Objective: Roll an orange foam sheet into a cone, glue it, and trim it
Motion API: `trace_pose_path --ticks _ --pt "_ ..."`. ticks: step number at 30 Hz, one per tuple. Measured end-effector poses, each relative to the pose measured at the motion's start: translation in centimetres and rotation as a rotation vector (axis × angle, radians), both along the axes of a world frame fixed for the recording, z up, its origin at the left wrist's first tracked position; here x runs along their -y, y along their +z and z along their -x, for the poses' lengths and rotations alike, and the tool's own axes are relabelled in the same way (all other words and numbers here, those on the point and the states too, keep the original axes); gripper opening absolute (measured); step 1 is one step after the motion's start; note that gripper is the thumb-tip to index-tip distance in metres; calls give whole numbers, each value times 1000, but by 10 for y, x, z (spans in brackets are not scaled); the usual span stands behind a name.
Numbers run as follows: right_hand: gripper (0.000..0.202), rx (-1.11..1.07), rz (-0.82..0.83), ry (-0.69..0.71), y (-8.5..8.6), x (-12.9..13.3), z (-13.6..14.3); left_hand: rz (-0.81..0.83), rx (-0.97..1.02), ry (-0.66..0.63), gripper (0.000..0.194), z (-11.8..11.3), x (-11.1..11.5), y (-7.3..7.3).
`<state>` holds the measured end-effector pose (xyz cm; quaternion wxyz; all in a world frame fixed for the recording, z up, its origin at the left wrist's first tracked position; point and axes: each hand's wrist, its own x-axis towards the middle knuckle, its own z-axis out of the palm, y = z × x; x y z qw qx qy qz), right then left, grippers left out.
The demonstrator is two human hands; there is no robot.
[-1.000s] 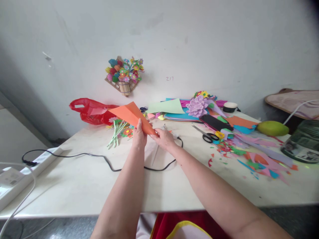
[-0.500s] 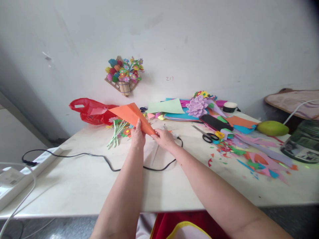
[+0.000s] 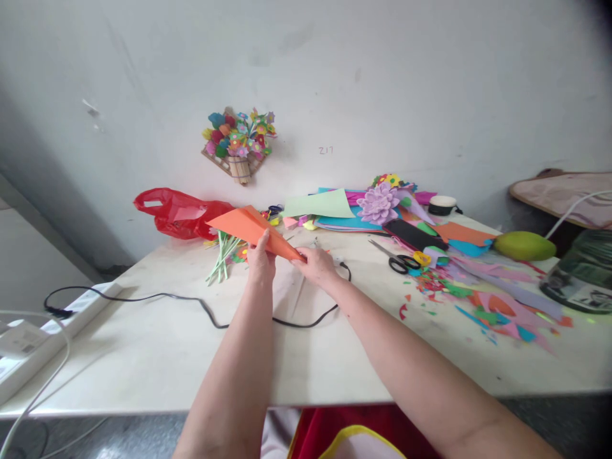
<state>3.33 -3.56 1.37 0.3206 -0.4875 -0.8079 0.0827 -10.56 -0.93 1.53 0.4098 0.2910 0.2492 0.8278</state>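
An orange sheet [image 3: 243,227], rolled into a cone with its narrow end toward the right, is held above the table. My left hand [image 3: 262,256] is closed around its middle, thumb on top. At the narrow tip, my right hand [image 3: 315,264] pinches the sheet. Below my hands a black cord [image 3: 306,324] crosses the table, and a thin pale pointed thing, partly hidden, lies near my right hand. Pale green stems [image 3: 222,258] lie in a bunch behind the cone's left part, with small foam flowers beside them.
A red plastic bag [image 3: 179,213] lies at the back left. Scissors [image 3: 401,260], a dark phone [image 3: 415,236], colourful scraps [image 3: 497,312], a green mango-like fruit [image 3: 523,246] and a glass jar [image 3: 581,274] are on the right. A power strip [image 3: 90,306] lies along the left edge.
The cone's wide end has dropped and flattened somewhat, and my left hand has shifted slightly left. My right hand stays at the tip.
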Motion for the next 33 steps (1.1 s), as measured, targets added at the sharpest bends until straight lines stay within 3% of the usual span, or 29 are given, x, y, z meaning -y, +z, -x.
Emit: trace_pose_path --ticks 8,13,18,22,25,29,33 --pt "30 13 -55 15 -4 -2 -1 2 86 -110 21 4 3 -1" --pt "35 -52 -36 42 -4 -2 0 -30 124 -97 27 5 8 1" --pt "51 -428 210 243 -3 -7 -5 -83 121 -161 33 11 12 0" --pt "54 -645 435 289 1 -8 -8 -96 67 -223 36 12 15 -2" --pt "45 -661 449 348 3 -4 -6 -103 22 -273 37 8 16 -1" --pt "43 -618 397 337 -1 -3 0 -83 -25 -291 34 -1 17 -1" --pt "33 -633 445 345 -3 -1 4 -71 -58 -347 33 -5 18 -1"
